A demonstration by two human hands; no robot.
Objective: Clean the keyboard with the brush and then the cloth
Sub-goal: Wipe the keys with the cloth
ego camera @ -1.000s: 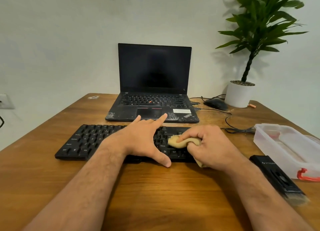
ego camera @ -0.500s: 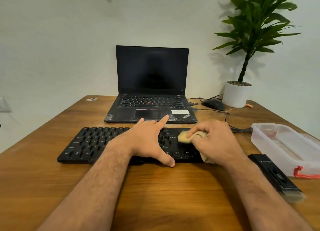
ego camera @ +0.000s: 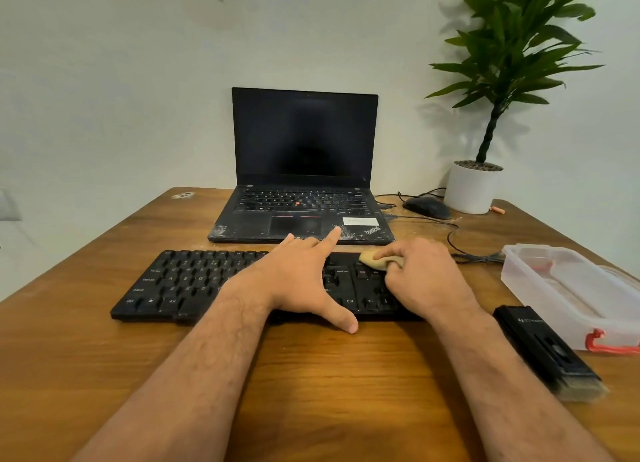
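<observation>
Now right hand [ego camera: 427,278] grip clamps cloth [ego camera: 375,260] at keyboard [ego camera: 194,281] right end; long axis runs leftward, left hand [ego camera: 304,281] flat, splayed.

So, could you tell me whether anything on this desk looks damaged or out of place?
The laptop has whitish scuffs on its palm rest's front corners, which looks like wear. A small orange bit lies loose beside the plant pot. Nothing looks spilled.

One head-worn wide-angle view looks forward and down from close above the forearms, across the wooden worktop [ego camera: 86,340] toward the wall, its edges bowed by the lens.
</observation>
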